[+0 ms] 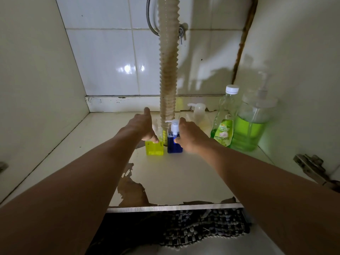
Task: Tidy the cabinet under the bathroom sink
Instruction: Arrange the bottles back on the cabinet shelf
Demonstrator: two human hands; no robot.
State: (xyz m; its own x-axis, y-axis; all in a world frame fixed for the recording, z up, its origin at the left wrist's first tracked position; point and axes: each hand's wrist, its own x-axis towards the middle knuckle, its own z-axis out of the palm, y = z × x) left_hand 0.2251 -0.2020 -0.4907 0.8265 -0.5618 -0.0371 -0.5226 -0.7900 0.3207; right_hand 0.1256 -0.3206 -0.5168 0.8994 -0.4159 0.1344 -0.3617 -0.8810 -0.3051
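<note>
Both my arms reach into the cabinet under the sink. My left hand (pixel 142 127) holds a small square bottle of yellow liquid (pixel 154 147) from the left, thumb on its front and index finger pointing up. My right hand (pixel 189 135) grips a small square blue bottle (pixel 173 144) with a white pump top from the right. The two bottles stand side by side on the cabinet floor (pixel 174 173), just in front of the ribbed drain hose (pixel 168 70).
At the back right stand a white pump bottle (pixel 199 115), a tall green labelled bottle with a white cap (pixel 225 120) and a big clear dispenser of green liquid (pixel 253 124). A valve (pixel 181 34) sticks out of the tiled wall. Floor laminate is peeling. A door hinge (pixel 312 168) sits at right.
</note>
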